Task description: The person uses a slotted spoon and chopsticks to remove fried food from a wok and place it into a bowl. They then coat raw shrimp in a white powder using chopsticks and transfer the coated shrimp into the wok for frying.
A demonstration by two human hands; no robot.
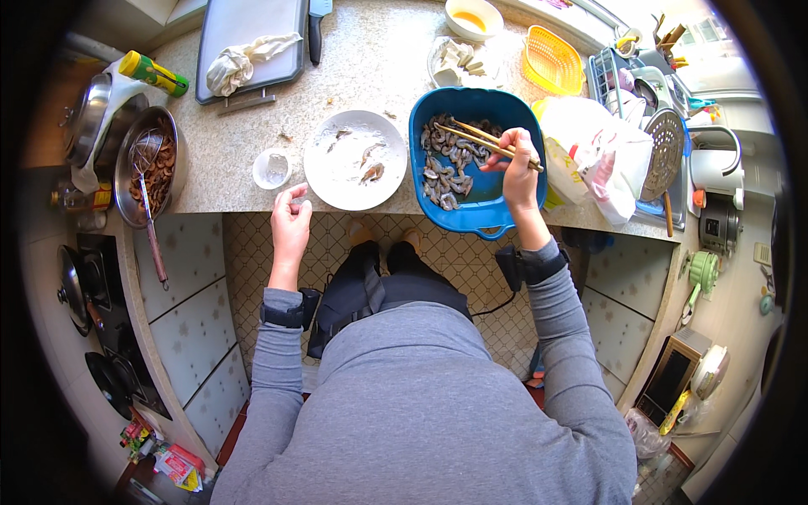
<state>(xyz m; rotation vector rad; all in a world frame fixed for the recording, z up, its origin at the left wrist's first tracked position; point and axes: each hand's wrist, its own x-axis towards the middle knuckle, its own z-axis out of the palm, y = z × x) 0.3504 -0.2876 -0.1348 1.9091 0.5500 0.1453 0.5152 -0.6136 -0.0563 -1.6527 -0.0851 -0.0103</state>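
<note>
My right hand [519, 170] grips a pair of wooden chopsticks [489, 142] over the right side of a blue plastic basin [492, 218]. Raw grey shrimp [447, 180] lie in the basin, and the chopsticks' tips point down at the upper ones. Left of the basin is a round white plate [328, 183] dusted with white powder, with a few shrimp [372, 165] on it. My left hand [291, 221] holds nothing, its fingers loosely bent and apart. It is just below a small white cup [273, 169] with white powder inside, near the plate's lower left rim.
At left, a steel pot [178, 183] holds browned shrimp and a wire skimmer [148, 151]. Behind are a cutting board [252, 19] with a cloth [235, 68], a knife [315, 31], a bowl of yellow liquid [470, 19] and a yellow basket [552, 60]. Plastic bags [587, 145] crowd the basin's right.
</note>
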